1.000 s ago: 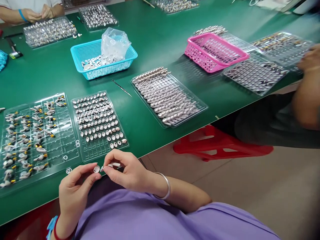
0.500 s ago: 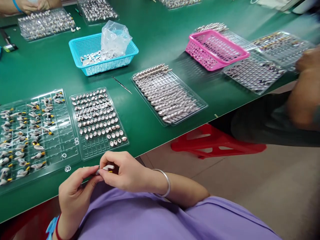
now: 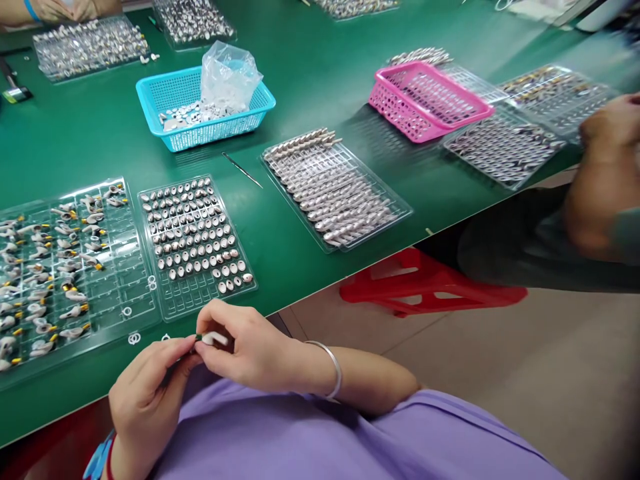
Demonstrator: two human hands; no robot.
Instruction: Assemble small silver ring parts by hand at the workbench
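Observation:
My right hand pinches a small white earbud-shaped part at the table's near edge. My left hand meets it fingertip to fingertip, closed on a tiny cap I can barely see. Just beyond the hands lies a clear tray of small silver caps. Left of that tray sits a clear tray of white parts with yellow tips.
A clear tray of long silver pieces, tweezers, a blue basket with a plastic bag and a pink basket stand on the green table. A co-worker's arm is at right, another person's hands far left. A red stool stands below.
My hands have closed together: the small cap that showed between my left fingertips is now pressed against the white part. The view has shifted slightly.

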